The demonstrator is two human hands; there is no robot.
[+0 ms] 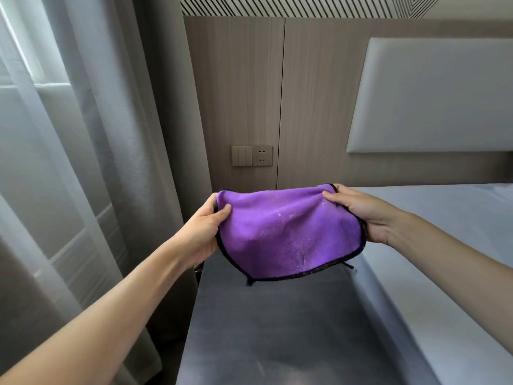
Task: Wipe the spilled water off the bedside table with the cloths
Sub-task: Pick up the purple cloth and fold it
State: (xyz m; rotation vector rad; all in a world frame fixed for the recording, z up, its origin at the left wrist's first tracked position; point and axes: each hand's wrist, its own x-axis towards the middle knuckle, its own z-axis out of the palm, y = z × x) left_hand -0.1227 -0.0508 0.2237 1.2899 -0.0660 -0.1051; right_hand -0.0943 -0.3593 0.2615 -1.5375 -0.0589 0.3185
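Hanging at the far left, a sheer white curtain (33, 134) is seen, and a heavier grey curtain (133, 120) is drawn just beside it on the right. The left forearm is stretched up from the lower left corner, and the left hand (204, 232) is clamped on the left edge of a purple cloth (286, 232). The thumb is pressed on the near face and the fingers are curled round behind the edge.

The cloth is trimmed in black and is held spread out between the two hands, with its upper edge pulled fairly straight and its lower edge sagging in a curve. It is held up over the far end of the bedside table (277, 329), whose dark grey top runs from the cloth down to the bottom edge of the view. Whether the lowest edge of the cloth touches the top cannot be told. A pale sheen is seen on the near part of the top, but whether it is water cannot be made out.

Behind the cloth, a wood-grain wall panel (236, 79) is fitted with a switch plate (242, 155) and a socket (262, 155), set touching side by side.

The upper right corner of the cloth is pinched by the right hand (358, 215), with the thumb laid on the near face and the fingers tucked behind. To the right of the table, a bed (458, 232) is covered in pale sheeting, and a padded grey headboard (433, 95) is mounted on the wall above it.
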